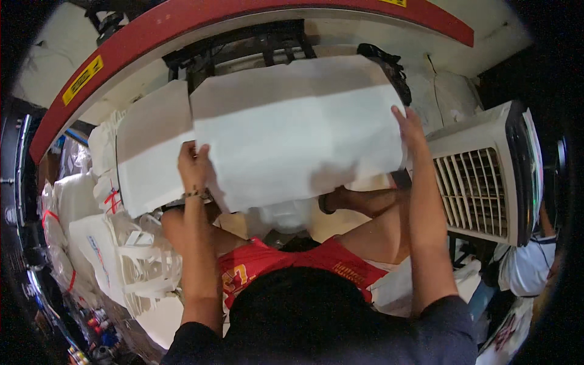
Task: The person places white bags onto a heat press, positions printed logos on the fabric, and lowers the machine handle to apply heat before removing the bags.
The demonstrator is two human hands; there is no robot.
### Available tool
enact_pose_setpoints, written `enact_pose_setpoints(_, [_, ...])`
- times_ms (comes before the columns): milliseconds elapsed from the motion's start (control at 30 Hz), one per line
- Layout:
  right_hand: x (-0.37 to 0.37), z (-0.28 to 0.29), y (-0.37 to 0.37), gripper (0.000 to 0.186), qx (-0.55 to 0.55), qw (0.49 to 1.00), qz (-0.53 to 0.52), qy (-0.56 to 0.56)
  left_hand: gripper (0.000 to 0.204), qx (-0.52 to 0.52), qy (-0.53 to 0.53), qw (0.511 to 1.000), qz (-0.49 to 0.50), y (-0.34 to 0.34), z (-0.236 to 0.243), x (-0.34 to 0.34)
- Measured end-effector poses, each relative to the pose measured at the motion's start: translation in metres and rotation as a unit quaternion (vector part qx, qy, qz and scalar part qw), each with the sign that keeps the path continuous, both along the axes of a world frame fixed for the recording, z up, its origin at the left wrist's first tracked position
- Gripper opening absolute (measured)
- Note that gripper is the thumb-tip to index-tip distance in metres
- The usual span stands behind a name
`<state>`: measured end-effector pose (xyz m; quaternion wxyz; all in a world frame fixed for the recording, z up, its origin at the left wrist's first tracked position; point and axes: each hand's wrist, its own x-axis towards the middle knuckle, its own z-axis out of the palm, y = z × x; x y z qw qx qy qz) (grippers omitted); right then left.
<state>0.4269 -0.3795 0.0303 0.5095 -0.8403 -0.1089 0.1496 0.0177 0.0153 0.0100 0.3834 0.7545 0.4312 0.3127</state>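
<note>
A wide white sheet (292, 134), smooth like cloth or thick paper, is held up in front of me over my lap. My left hand (194, 165) pinches its left edge, fingers closed. At the opposite edge, my right hand (410, 129) grips the sheet, with part of the fingers showing on top and the rest hidden. Beside my left hand lies a second white sheet (152, 149), flat and partly next to the held one. A shadow falls across the upper part of both.
A red beam (243, 19) with yellow labels arches across the far side. On the right stands a white air cooler (474, 188) with a slatted grille. White bags (115, 255) with handles are piled at the left. Another person's light shirt (529, 271) shows at far right.
</note>
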Motion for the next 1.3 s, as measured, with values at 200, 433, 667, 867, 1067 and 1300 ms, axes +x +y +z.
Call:
enact_pose_setpoints(200, [0.139, -0.057, -0.022, 0.064, -0.040, 0.995, -0.060, -0.074, 0.017, -0.055, -0.056, 0.997, 0.012, 0.021, 0.001, 0.005])
enact_pose_setpoints(433, [0.165, -0.049, 0.009, 0.060, 0.037, 0.984, -0.090, 0.151, 0.016, -0.042, -0.033, 0.998, 0.032, 0.067, -0.017, 0.040])
enact_pose_setpoints(667, [0.191, -0.059, 0.006, 0.073, -0.117, 0.990, 0.036, -0.077, 0.027, 0.167, 0.179, 0.968, -0.048, 0.131, -0.057, 0.077])
enact_pose_setpoints(867, [0.173, -0.058, 0.032, 0.072, -0.183, 0.973, 0.047, -0.133, 0.036, 0.165, 0.332, 0.929, -0.011, 0.129, -0.055, 0.080])
enact_pose_setpoints(1067, [0.146, -0.034, 0.055, 0.071, -0.275, 0.925, 0.075, -0.250, 0.048, 0.215, 0.097, 0.972, -0.001, 0.052, 0.008, 0.063])
enact_pose_setpoints(1300, [0.011, -0.044, 0.136, 0.077, -0.362, 0.793, 0.203, -0.445, 0.079, 0.286, 0.305, 0.847, -0.328, -0.098, 0.002, 0.026])
